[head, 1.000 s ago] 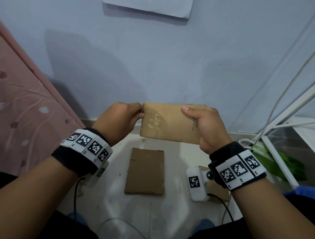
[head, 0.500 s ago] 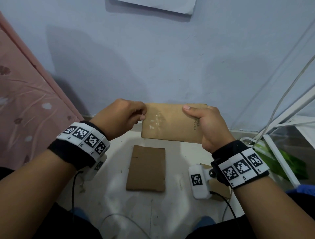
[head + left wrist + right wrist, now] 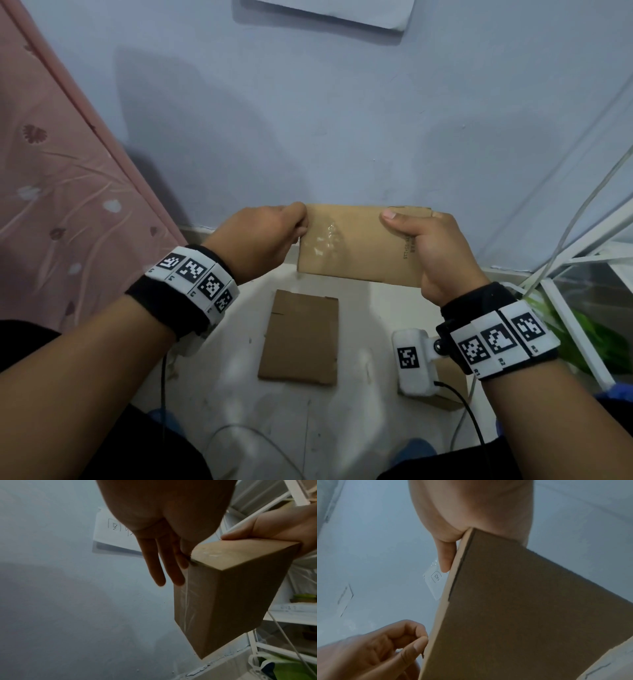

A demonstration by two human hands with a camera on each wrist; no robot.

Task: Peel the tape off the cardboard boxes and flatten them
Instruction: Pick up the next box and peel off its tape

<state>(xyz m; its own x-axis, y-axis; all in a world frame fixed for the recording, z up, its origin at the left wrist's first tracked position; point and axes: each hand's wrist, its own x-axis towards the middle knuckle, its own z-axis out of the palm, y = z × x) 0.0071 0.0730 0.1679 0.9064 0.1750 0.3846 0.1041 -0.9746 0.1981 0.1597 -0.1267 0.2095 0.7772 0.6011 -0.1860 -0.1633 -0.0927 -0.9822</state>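
A brown cardboard box (image 3: 359, 246) is held up in front of the blue wall, with clear tape (image 3: 323, 240) shining on its near face. My right hand (image 3: 435, 250) grips the box's right end, thumb on the near face. At the box's upper left edge, my left hand (image 3: 263, 236) pinches the tape end. In the left wrist view, tape (image 3: 186, 599) runs down the box's (image 3: 231, 595) side below my left fingers (image 3: 171, 563). The right wrist view shows the box (image 3: 522, 608), my thumb (image 3: 445, 555) and the pinching left hand (image 3: 393, 649).
A flattened piece of cardboard (image 3: 301, 337) lies on the white floor below the hands. Another cardboard box (image 3: 448, 387) sits partly hidden under my right wrist. Pink fabric (image 3: 51, 205) rises at the left. At the right are a white rack (image 3: 575, 308) and something green (image 3: 589, 342).
The box and both hands have barely moved. My left fingertips have shifted slightly along the box's upper left edge.
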